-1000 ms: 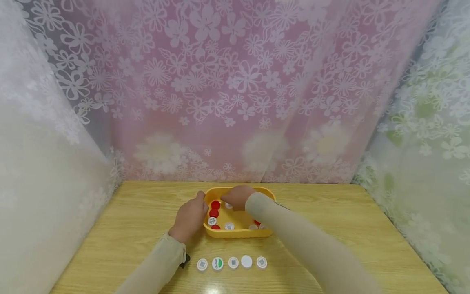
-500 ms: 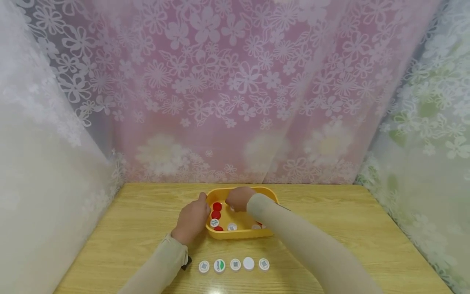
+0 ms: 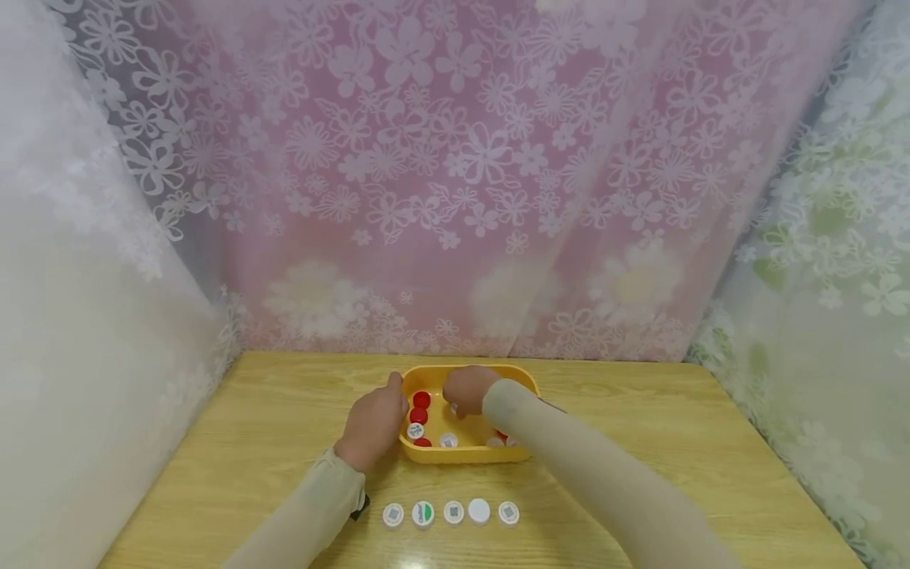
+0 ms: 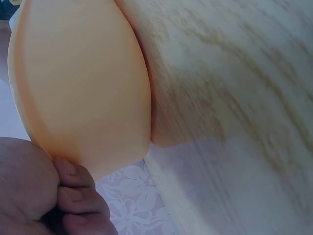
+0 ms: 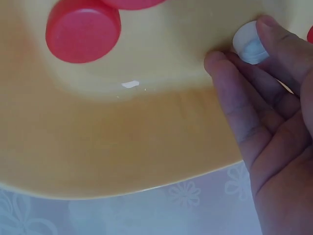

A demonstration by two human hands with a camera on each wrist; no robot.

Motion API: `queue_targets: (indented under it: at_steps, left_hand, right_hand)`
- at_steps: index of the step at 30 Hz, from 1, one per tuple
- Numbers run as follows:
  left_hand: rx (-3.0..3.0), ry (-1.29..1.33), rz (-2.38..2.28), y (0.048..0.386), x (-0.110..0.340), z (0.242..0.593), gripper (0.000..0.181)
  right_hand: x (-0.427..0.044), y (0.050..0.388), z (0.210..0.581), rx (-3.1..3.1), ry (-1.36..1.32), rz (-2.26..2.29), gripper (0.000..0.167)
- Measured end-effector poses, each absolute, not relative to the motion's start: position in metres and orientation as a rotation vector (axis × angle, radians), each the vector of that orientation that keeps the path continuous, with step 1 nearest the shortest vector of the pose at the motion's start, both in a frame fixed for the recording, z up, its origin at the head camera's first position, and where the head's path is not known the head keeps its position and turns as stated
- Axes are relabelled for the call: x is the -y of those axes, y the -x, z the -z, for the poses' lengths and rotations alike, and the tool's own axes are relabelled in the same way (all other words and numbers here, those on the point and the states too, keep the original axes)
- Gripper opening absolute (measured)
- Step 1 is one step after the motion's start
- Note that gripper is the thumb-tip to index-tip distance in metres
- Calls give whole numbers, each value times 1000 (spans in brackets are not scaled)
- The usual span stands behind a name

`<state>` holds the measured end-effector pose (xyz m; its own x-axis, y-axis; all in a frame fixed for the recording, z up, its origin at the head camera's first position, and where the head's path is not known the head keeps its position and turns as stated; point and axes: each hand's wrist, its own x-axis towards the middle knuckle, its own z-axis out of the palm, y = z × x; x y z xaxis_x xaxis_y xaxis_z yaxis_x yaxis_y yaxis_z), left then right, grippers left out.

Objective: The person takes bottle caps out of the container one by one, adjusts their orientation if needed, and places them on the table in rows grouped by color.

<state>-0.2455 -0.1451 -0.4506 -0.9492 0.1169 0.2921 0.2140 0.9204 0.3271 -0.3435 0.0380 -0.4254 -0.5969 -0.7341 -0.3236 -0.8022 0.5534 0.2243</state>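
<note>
A yellow plastic basin [image 3: 469,455] stands on the wooden table with red and white bottle caps inside. My left hand [image 3: 373,427] grips its left rim; in the left wrist view the curled fingers [image 4: 80,196] lie against the basin's outer wall. Inside the basin is my right hand [image 3: 469,389], pinching a white bottle cap [image 5: 250,43] between thumb and fingers, as the right wrist view shows. Red caps [image 3: 419,416] and a printed white cap [image 3: 415,431] lie along the basin's left side. The right forearm hides part of the basin's right end.
In front of the basin, several white caps form a row on the table, among them a green-and-white one [image 3: 423,514] and a plain one [image 3: 479,511]. A flowered pink curtain [image 3: 455,237] hangs behind the table's back edge, with pale curtains at both sides.
Inside the basin, my right hand has shifted slightly to the right with the white bottle cap. My left hand stays on the rim, and the row of caps stays in place.
</note>
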Motion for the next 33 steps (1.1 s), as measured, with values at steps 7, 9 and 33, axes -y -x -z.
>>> queue_targets:
  at_steps: [7, 9, 33]
  left_hand:
    - [2798, 248, 470, 246, 147, 456, 15]
    - [2791, 247, 462, 247, 148, 458, 14]
    - [2923, 153, 444, 254, 143, 455, 28]
  right_hand:
    - [-39, 340, 432, -2633, 1266, -498, 11]
    - [-38, 339, 432, -2634, 1266, -513, 12]
    - [-32, 337, 427, -2637, 1216, -575, 10]
